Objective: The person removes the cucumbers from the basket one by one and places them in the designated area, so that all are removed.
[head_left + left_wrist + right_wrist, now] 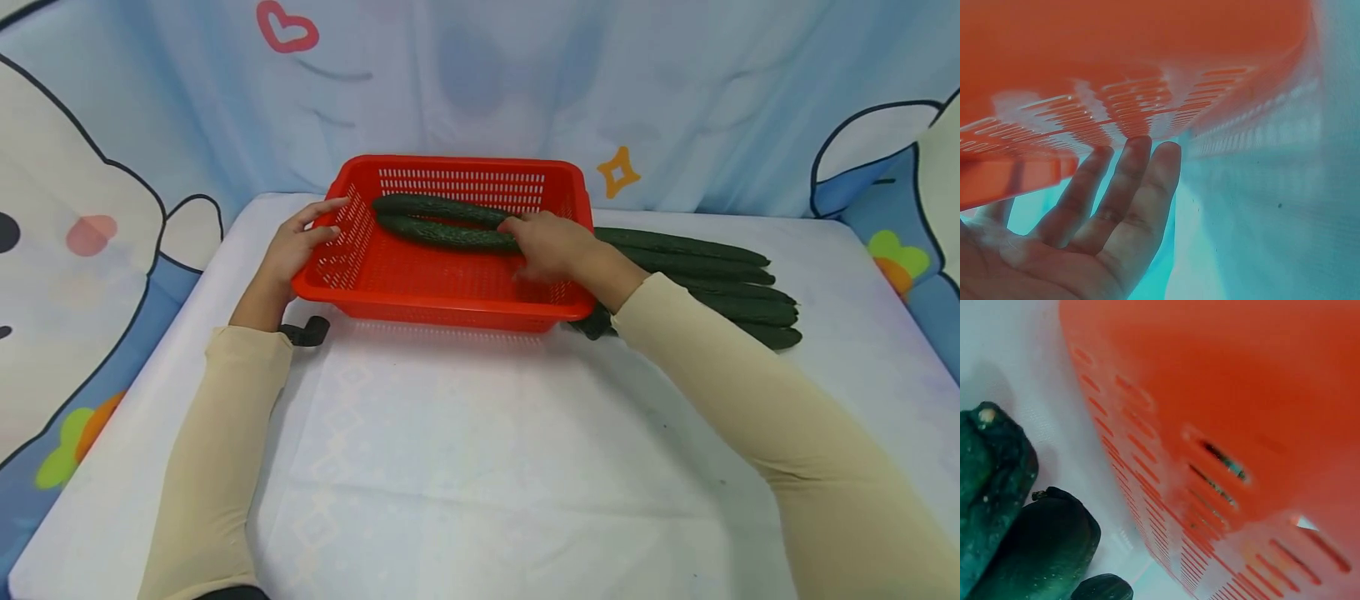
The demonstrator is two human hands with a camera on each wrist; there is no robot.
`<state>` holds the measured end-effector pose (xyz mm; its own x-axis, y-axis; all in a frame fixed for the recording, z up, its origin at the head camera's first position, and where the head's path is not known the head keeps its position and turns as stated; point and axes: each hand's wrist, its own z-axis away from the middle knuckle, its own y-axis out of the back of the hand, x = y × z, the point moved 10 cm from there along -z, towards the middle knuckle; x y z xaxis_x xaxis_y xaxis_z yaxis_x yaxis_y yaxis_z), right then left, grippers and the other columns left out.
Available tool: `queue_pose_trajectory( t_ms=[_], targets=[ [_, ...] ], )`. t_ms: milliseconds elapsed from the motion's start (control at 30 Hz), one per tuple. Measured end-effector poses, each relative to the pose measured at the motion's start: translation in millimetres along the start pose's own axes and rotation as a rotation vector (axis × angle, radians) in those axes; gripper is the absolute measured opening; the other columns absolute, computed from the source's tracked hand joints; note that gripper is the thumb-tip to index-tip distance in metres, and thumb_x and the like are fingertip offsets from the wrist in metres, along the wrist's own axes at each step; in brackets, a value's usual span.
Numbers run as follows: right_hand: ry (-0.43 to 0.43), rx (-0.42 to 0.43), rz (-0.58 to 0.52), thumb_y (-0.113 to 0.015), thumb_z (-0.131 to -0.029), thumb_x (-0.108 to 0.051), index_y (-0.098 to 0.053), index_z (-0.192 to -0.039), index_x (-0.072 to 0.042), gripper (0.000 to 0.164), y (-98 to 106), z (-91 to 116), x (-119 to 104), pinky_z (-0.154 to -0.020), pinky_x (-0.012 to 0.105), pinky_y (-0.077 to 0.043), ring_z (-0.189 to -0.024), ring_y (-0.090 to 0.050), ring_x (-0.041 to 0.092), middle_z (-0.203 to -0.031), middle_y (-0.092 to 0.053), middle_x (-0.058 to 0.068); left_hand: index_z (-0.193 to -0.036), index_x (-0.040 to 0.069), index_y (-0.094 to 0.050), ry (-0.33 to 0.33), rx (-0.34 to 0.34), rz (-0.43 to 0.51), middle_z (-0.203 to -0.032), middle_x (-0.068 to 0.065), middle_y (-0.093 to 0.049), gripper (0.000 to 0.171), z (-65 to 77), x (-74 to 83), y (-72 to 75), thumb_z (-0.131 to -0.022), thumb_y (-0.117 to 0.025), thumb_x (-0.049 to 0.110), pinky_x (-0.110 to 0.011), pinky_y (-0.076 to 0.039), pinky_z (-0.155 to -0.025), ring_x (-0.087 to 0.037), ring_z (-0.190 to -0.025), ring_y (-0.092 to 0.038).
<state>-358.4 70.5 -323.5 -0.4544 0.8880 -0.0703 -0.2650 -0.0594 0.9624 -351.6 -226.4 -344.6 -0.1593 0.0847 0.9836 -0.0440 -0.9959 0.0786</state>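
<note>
A red slotted plastic basket [420,305] stands on the table, with two dark green, bumpy cucumbers [442,233] side by side inside it. At its left end, my left hand [291,246] rests with spread fingers over the rim. Nearly straight fingers [1154,187] of that hand lie against the slotted outer wall in the left wrist view. Inside the basket, my right hand [558,246] grips the right part of the front cucumber; its thumb is blurred, and the cucumbers' right ends are hidden beneath it. The right wrist view shows the basket wall [1241,375], not the fingers.
Several more cucumbers [697,267] lie close together right of the basket, partly under the right forearm. Their ends [1054,537] are near the basket wall. A white cloth [480,467] covers the table, and a printed curtain [495,75] hangs behind.
</note>
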Motion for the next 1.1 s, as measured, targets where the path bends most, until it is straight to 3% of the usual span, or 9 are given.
queue_pose_trajectory(
  t_ms=[233, 333, 600, 767, 900, 967, 1033, 1100],
  targets=[
    [-0.039, -0.131, 0.188, -0.075, -0.082, -0.043, -0.016, -0.159, -0.012, 0.102, -17, 1, 1, -0.114, 0.058, -0.036, -0.143, -0.031, 0.040, -0.157, -0.035, 0.019, -0.144, 0.031, -0.051, 0.003, -0.009, 0.026, -0.151, -0.007, -0.037, 0.045, 0.1, -0.4, -1.7, -0.101, -0.052, 0.017, -0.022, -0.059, -0.080, -0.024, -0.118, -0.050],
    [-0.035, -0.149, 0.236, -0.076, -0.080, -0.046, -0.010, -0.159, -0.012, 0.109, -19, 2, 0, -0.114, 0.058, -0.036, -0.143, -0.031, 0.040, -0.156, -0.035, 0.019, -0.144, 0.031, -0.051, 0.005, -0.007, 0.026, -0.150, -0.006, -0.037, 0.045, 0.5, 0.2, -1.7, -0.101, -0.052, 0.018, -0.021, -0.059, -0.078, -0.024, -0.117, -0.051],
    [-0.024, -0.133, 0.195, -0.075, -0.081, -0.045, -0.004, -0.159, -0.012, 0.111, -16, 3, -1, -0.114, 0.056, -0.038, -0.140, -0.029, 0.039, -0.154, -0.031, 0.020, -0.145, 0.032, -0.049, 0.016, -0.006, 0.011, -0.152, -0.006, -0.036, 0.046, 0.3, 0.0, -1.9, -0.101, -0.051, 0.018, -0.023, -0.059, -0.083, -0.024, -0.120, -0.049],
    [-0.017, -0.142, 0.213, -0.073, -0.083, -0.044, -0.011, -0.159, -0.008, 0.105, -17, 3, -2, -0.113, 0.055, -0.039, -0.138, -0.033, 0.039, -0.151, -0.038, 0.019, -0.145, 0.032, -0.049, 0.017, -0.008, 0.021, -0.152, -0.006, -0.036, 0.046, 0.8, -0.2, -1.6, -0.101, -0.052, 0.018, -0.022, -0.059, -0.080, -0.023, -0.119, -0.049],
    [-0.018, -0.142, 0.251, -0.073, -0.082, -0.044, -0.040, -0.149, -0.005, 0.083, -18, 4, -4, -0.108, 0.053, -0.045, -0.130, -0.040, 0.037, -0.140, -0.050, 0.019, -0.145, 0.032, -0.049, 0.017, -0.005, 0.017, -0.152, -0.006, -0.036, 0.046, 1.2, -0.6, -0.5, -0.101, -0.052, 0.019, -0.022, -0.059, -0.080, -0.023, -0.119, -0.049],
    [-0.025, -0.127, 0.266, -0.073, -0.082, -0.044, -0.047, -0.142, -0.004, 0.077, -17, 3, -3, -0.106, 0.052, -0.046, -0.127, -0.040, 0.036, -0.139, -0.049, 0.019, -0.145, 0.032, -0.049, 0.018, -0.004, 0.015, -0.152, -0.006, -0.036, 0.046, 1.2, -0.6, -0.6, -0.101, -0.052, 0.019, -0.024, -0.058, -0.083, -0.023, -0.120, -0.049],
    [-0.036, -0.118, 0.265, -0.073, -0.082, -0.045, -0.045, -0.142, -0.003, 0.079, -17, 3, -2, -0.107, 0.052, -0.046, -0.130, -0.038, 0.036, -0.142, -0.045, 0.020, -0.145, 0.033, -0.050, 0.019, -0.003, 0.014, -0.152, -0.006, -0.036, 0.046, 1.4, -0.6, -0.8, -0.101, -0.052, 0.019, -0.027, -0.057, -0.086, -0.024, -0.120, -0.049],
    [-0.047, -0.126, 0.248, -0.072, -0.083, -0.046, -0.032, -0.150, -0.001, 0.090, -17, 3, -1, -0.111, 0.053, -0.042, -0.135, -0.034, 0.038, -0.151, -0.038, 0.020, -0.144, 0.033, -0.050, 0.020, -0.002, 0.014, -0.152, -0.007, -0.036, 0.046, 1.4, -0.3, -1.0, -0.101, -0.052, 0.019, -0.028, -0.056, -0.088, -0.024, -0.121, -0.049]
  ],
)
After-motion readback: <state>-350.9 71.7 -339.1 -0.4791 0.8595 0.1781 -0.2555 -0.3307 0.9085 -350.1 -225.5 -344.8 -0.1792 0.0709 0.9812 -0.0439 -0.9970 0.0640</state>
